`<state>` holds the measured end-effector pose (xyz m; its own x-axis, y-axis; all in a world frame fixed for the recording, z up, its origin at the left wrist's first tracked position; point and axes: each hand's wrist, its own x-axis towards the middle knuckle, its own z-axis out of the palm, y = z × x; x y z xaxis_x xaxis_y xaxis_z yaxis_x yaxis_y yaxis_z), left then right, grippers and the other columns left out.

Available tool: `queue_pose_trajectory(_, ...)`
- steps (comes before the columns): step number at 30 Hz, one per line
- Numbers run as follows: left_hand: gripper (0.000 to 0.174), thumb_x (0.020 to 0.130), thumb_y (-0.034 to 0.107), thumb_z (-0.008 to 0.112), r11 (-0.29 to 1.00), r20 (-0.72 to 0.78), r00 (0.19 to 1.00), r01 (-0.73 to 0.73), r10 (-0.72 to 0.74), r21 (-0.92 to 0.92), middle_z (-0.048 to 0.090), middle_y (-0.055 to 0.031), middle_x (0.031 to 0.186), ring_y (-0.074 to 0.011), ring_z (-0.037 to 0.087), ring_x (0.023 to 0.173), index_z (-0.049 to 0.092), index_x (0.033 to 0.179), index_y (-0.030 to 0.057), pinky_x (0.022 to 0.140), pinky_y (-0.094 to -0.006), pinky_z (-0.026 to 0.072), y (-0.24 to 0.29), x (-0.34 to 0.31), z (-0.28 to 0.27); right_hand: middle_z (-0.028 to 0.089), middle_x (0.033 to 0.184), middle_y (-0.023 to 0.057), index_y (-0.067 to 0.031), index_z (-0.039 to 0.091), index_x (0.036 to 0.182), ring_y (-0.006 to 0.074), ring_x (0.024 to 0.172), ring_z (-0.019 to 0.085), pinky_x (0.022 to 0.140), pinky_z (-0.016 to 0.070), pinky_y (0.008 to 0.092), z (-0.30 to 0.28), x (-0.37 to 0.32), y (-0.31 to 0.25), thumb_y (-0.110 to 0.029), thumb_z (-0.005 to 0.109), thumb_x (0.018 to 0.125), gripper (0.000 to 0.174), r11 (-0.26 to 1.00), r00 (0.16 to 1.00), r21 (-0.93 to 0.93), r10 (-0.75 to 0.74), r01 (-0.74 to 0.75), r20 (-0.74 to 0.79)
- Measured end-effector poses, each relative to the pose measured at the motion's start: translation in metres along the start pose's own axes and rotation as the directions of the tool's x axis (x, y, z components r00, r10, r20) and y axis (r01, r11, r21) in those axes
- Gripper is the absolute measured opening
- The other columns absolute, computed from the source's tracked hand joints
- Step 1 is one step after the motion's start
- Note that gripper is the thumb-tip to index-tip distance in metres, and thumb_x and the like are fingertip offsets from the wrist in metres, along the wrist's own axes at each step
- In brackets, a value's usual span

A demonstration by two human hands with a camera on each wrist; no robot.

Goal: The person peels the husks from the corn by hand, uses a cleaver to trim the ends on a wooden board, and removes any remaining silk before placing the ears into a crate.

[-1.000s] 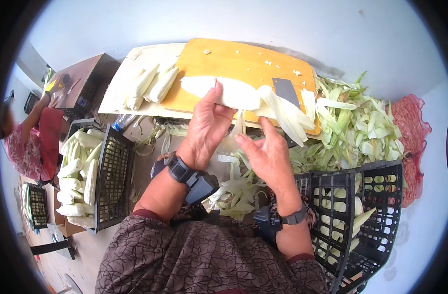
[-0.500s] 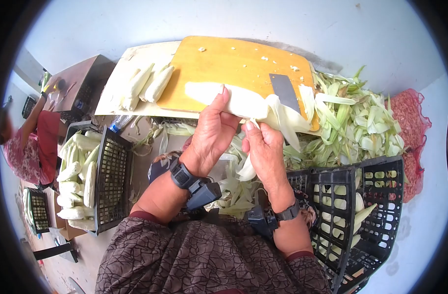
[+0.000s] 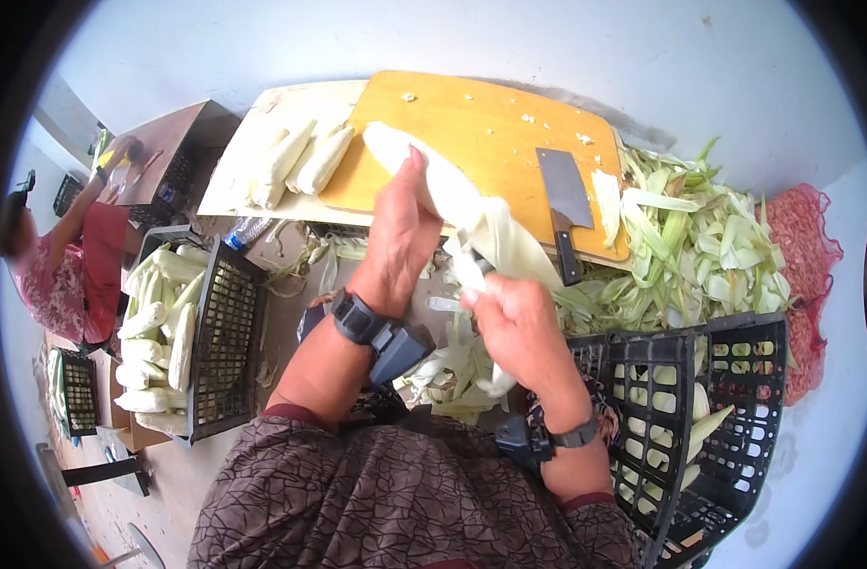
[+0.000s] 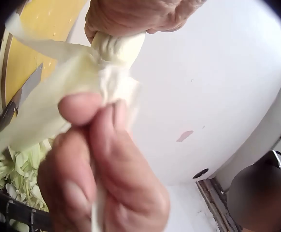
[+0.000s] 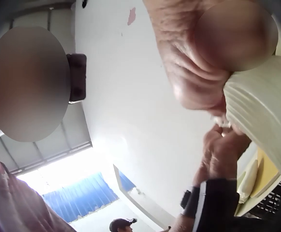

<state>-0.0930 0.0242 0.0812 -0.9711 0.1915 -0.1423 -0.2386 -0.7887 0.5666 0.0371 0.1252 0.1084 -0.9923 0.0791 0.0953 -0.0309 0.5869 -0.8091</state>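
In the head view my left hand (image 3: 400,237) grips a pale ear of corn (image 3: 445,188), its thumb laid along the top. Husk leaves (image 3: 514,251) hang peeled back from the ear's near end. My right hand (image 3: 521,327) pinches a strip of husk close to that end, thumb against curled fingers. The left wrist view shows the same pinch up close, with fingers and thumb around the husk (image 4: 114,84) and my left hand (image 4: 140,14) above on the ear. A cleaver (image 3: 566,190) lies on the yellow cutting board (image 3: 452,104) beyond.
More ears of corn (image 3: 282,166) lie left of the board. A heap of husks (image 3: 699,237) is at right, beside a red mesh sack (image 3: 799,256). Black crates (image 3: 227,351) stand left and right, the left one holding corn. Another person (image 3: 73,256) is at far left.
My right hand has closed on a husk strip and drawn it down toward me. The ear in my left hand has tilted, its near end lower. The cleaver's handle has come into view.
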Motion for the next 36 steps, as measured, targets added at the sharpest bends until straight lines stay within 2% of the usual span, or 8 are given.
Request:
queue_pose_trajectory(2,0.041,0.087,0.03,0.052,0.998,-0.033,0.998,-0.055,0.054,-0.018,0.054,-0.0135,0.106,-0.0281,0.053,0.098,0.043,0.116,0.0024,0.088,-0.0437,0.0425,0.012,0.011,-0.004,0.051,0.054,0.0201,0.0011,0.054,0.067,0.0377,0.052,0.053,0.049,0.0406,0.042,-0.012,-0.012,-0.014,-0.013,0.055,0.079,0.018,0.996,0.988,0.041,-0.081,0.076,0.129)
queue_pose_trajectory(7,0.044,0.085,0.027,0.055,0.995,-0.022,0.997,-0.076,0.077,0.064,0.049,-0.0158,0.113,-0.0302,0.052,0.102,0.04,0.12,0.0031,0.09,-0.0451,0.0408,0.027,0.002,-0.003,0.054,0.055,0.0163,0.0,0.058,0.07,0.0325,0.048,0.054,0.047,0.0425,0.0388,-0.025,-0.012,-0.012,-0.028,0.062,0.079,0.03,0.948,0.962,-0.2,-0.215,0.248,0.17)
queue_pose_trajectory(9,0.044,0.084,0.026,0.056,0.998,0.035,0.999,-0.022,0.019,0.066,0.05,-0.0159,0.113,-0.0302,0.052,0.103,0.041,0.119,0.003,0.09,-0.0449,0.0409,0.018,-0.002,-0.003,0.058,0.063,0.0146,0.0007,0.061,0.078,0.0299,0.052,0.057,0.05,0.0453,0.0365,-0.023,-0.011,-0.009,-0.035,0.063,0.078,0.036,0.973,0.968,-0.012,-0.232,0.232,-0.09)
queue_pose_trajectory(10,0.044,0.084,0.025,0.057,0.997,0.094,0.995,0.026,-0.033,0.073,0.05,-0.016,0.113,-0.0302,0.051,0.104,0.041,0.119,0.003,0.09,-0.0447,0.0409,0.013,-0.004,-0.002,0.058,0.063,0.0146,0.0007,0.061,0.078,0.0299,0.052,0.057,0.05,0.0453,0.0365,-0.023,-0.01,-0.008,-0.035,0.063,0.078,0.036,0.974,0.969,-0.013,-0.228,0.228,-0.091)
queue_pose_trajectory(12,0.044,0.083,0.025,0.058,0.993,0.103,0.994,0.034,-0.046,0.11,0.05,-0.016,0.114,-0.0297,0.05,0.106,0.042,0.118,0.0029,0.09,-0.0436,0.0412,0.005,-0.012,0.002,0.061,0.075,0.0154,0.0016,0.061,0.088,0.0298,0.062,0.06,0.055,0.0475,0.0351,-0.027,-0.005,-0.006,-0.035,0.063,0.077,0.038,0.954,0.889,-0.169,-0.293,0.247,-0.353)
queue_pose_trajectory(16,0.04,0.082,0.021,0.058,0.983,0.275,0.954,0.077,-0.121,0.164,0.053,-0.011,0.104,-0.0242,0.052,0.103,0.042,0.114,0.0023,0.086,-0.0383,0.0431,-0.004,-0.018,0.005,0.06,0.084,0.0193,0.0069,0.056,0.096,0.0333,0.075,0.06,0.066,0.0475,0.0378,-0.027,0.004,0.006,-0.035,0.064,0.075,0.047,0.909,0.86,-0.387,-0.319,0.158,-0.398)
queue_pose_trajectory(32,0.062,0.08,0.036,0.057,0.99,0.517,0.846,0.135,-0.129,0.027,0.053,-0.014,0.097,-0.0249,0.055,0.091,0.033,0.124,-0.0008,0.077,-0.0363,0.047,-0.006,-0.027,0.008,0.057,0.06,0.0191,0.004,0.057,0.087,0.034,0.056,0.058,0.054,0.0444,0.0401,-0.014,0.01,0.007,-0.031,0.066,0.074,0.039,0.998,0.995,-0.031,-0.06,0.057,-0.084)
queue_pose_trajectory(36,0.07,0.079,0.041,0.057,0.988,0.534,0.832,0.148,-0.152,0.051,0.051,-0.0154,0.099,-0.0251,0.054,0.091,0.029,0.127,-0.0027,0.079,-0.0366,0.046,-0.002,-0.032,0.01,0.06,0.073,0.0209,0.0038,0.057,0.088,0.0302,0.066,0.061,0.061,0.0467,0.0358,-0.014,0.012,0.01,-0.033,0.068,0.072,0.042,0.996,0.999,0.084,-0.037,0.037,0.004)
